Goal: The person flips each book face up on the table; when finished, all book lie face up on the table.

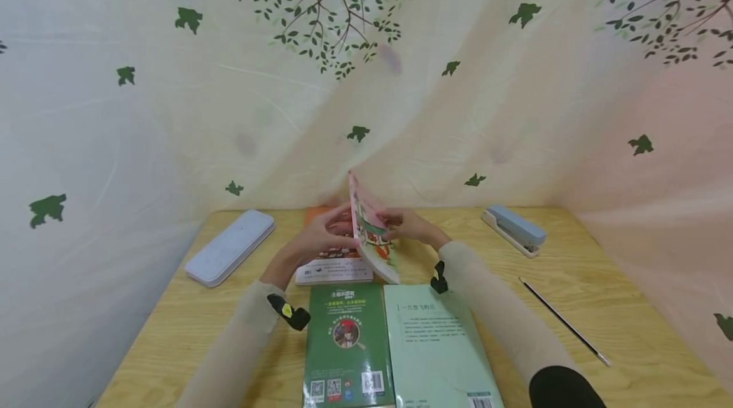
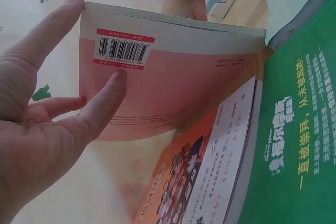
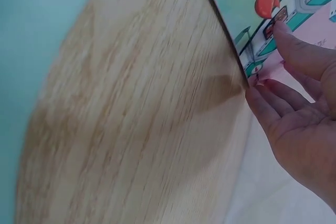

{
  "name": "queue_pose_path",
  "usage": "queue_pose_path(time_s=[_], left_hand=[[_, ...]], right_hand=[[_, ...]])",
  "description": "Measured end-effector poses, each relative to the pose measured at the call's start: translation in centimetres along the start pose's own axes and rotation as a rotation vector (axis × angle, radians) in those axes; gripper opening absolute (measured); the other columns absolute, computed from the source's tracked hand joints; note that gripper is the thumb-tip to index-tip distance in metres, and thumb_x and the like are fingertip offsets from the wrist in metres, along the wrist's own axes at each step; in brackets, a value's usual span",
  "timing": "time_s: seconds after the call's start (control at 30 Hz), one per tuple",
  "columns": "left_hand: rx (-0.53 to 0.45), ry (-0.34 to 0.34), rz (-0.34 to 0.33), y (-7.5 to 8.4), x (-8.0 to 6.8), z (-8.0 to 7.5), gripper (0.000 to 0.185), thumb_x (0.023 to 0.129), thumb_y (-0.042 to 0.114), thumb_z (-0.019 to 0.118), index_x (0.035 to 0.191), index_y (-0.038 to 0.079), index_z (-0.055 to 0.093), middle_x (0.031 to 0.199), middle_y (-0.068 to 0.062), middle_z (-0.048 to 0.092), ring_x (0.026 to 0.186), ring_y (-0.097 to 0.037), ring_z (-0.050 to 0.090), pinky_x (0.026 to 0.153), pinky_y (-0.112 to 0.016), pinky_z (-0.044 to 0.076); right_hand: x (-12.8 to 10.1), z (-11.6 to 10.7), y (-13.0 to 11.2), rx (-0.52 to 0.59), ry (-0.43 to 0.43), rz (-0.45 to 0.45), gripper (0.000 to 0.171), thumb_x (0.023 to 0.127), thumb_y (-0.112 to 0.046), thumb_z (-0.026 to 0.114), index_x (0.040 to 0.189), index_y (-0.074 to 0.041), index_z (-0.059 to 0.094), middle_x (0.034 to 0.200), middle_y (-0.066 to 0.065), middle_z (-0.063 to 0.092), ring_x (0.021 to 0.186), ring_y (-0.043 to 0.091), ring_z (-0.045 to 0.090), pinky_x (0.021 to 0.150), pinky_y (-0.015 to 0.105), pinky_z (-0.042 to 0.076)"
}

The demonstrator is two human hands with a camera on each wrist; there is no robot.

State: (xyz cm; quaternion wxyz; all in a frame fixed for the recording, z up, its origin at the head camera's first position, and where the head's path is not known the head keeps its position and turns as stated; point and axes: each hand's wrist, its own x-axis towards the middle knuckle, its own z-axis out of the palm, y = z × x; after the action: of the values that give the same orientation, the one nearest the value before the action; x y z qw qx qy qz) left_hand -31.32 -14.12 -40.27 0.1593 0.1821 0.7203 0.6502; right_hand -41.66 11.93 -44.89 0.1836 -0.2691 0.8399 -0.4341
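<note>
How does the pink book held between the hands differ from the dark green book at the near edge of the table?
The pink book stands up on edge, tilted, while the dark green book lies flat on the table. The pink book has the left hand and right hand against its two covers; the dark green book is untouched. Their covers are pink and dark green. Both are thin paperbacks with barcodes.

The wooden table [image 1: 630, 306] carries books (green [image 1: 346, 344], pale [image 1: 438, 344]), a pencil case [image 1: 230, 246], stapler [image 1: 513, 230], pen [image 1: 564, 321].
</note>
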Motion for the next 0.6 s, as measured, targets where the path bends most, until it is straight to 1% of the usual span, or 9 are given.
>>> queue_pose_path(time_s=[0.17,0.33,0.53,0.6], left_hand=[[0.005,-0.014,-0.023,-0.4,-0.5,-0.5,0.095,0.085,0.008,0.082,0.162,0.019,0.027,0.15,-0.019,0.053,0.14,-0.033,0.051,0.103,-0.035,0.054],[0.013,-0.029,-0.036,-0.5,-0.9,-0.9,0.096,0.087,0.007,0.08,0.163,0.02,0.024,0.154,-0.016,0.049,0.143,-0.033,0.047,0.107,-0.037,0.051],[0.026,-0.037,-0.048,-0.9,-1.3,-1.4,0.097,0.086,0.005,0.08,0.163,0.018,0.023,0.155,-0.016,0.046,0.142,-0.038,0.047,0.104,-0.036,0.054],[0.037,-0.038,-0.05,-1.2,-1.4,-1.6,0.097,0.086,0.005,0.08,0.163,0.017,0.023,0.156,-0.018,0.045,0.143,-0.039,0.045,0.104,-0.036,0.054]], right_hand=[[0.3,0.0,0.3,-0.054,-0.005,0.002,0.07,0.092,-0.008,0.074,0.154,-0.004,0.042,0.157,0.019,0.045,0.142,0.038,0.047,0.122,0.053,0.035],[0.4,0.0,0.5,-0.072,-0.014,0.007,0.071,0.092,-0.008,0.074,0.155,-0.005,0.041,0.156,0.018,0.047,0.14,0.036,0.048,0.122,0.053,0.035],[0.6,0.0,0.4,-0.083,-0.022,0.031,0.069,0.094,-0.008,0.071,0.156,-0.008,0.04,0.157,0.017,0.046,0.139,0.035,0.048,0.121,0.053,0.037],[0.6,0.0,0.4,-0.086,-0.021,0.042,0.069,0.095,-0.008,0.071,0.156,-0.009,0.04,0.158,0.016,0.045,0.138,0.035,0.048,0.121,0.053,0.037]])
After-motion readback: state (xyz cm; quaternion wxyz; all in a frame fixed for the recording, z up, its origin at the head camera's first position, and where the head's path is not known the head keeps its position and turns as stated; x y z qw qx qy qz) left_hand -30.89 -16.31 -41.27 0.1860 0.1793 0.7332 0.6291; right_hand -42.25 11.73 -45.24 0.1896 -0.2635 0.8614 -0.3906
